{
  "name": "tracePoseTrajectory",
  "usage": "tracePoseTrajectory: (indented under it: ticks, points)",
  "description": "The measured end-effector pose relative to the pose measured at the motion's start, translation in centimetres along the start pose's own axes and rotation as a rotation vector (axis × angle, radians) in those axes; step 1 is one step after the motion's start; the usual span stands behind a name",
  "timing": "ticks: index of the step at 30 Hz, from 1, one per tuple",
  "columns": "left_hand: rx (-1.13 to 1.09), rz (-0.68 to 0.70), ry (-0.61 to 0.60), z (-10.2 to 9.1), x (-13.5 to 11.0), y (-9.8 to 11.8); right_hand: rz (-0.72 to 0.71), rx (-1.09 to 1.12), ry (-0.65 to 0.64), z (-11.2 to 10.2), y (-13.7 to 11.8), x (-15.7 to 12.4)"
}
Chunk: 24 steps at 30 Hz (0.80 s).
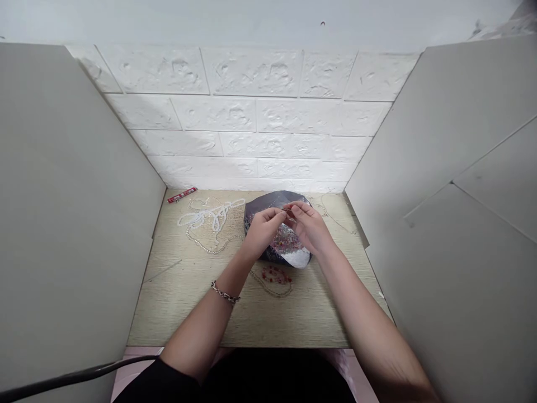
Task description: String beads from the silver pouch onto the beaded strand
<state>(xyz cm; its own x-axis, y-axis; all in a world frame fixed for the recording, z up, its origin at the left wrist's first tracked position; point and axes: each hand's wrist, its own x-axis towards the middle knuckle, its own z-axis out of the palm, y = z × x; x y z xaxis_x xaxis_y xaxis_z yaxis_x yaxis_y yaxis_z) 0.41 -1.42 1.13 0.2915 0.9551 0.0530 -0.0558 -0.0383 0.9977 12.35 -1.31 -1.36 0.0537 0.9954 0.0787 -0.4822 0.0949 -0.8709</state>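
My left hand (265,226) and my right hand (309,225) meet above an open dark bag (268,200). Both are closed in a pinch, fingertips nearly touching. A tiny red spot shows between them, too small to name. Inside the bag lie many small pink, red and clear beads (285,240), partly covered by my hands. Just in front of the bag, a loop of pink and red beads (276,274) rests beside a pale gold bead strand (268,289). A silvery chain bracelet (225,293) circles my left wrist.
White bead strands (212,215) and a long pearly strand (205,248) lie left of the bag. A red packet-like strip (182,195) is at the back left. A thin needle-like rod (163,270) lies nearer. Thin thread (338,221) trails at right. Grey panels (62,196) flank the table.
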Motion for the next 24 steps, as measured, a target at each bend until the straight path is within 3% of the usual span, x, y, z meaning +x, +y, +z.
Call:
tracePoseTrajectory:
  ticks: [10, 24]
  points:
    - [0.058, 0.041, 0.018, -0.01, 0.07, -0.04, 0.164, 0.272, -0.041, 0.24, 0.31, -0.25]
    - [0.05, 0.045, 0.033, -0.16, -0.12, 0.27, 0.124, 0.151, -0.071, -0.02, -0.06, -0.3]
